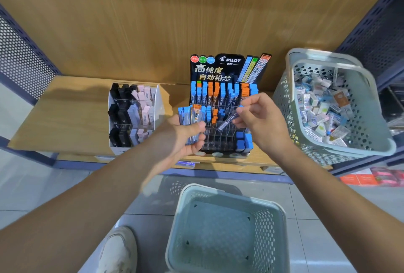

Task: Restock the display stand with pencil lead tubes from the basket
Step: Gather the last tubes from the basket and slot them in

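Left hand and right hand bare. Behind each, a bare forearm, left forearm and right forearm, skin to frame edge. Well below left hand - one off-white shoe, rounded toe, low-cut.

- The left hand hides the lower ends of the bunch of tubes it grips.
- The right hand pinches a single tube. The tube is blurry, its words cannot be read, and fingers cover its top end.
- Both hands hide part of the front rows of the display stand.
- The floor basket and a white shoe are cut off by the bottom edge.
- The little boxes in the shelf basket are too small to read.
- A purple thing under the left wrist is mostly hidden.
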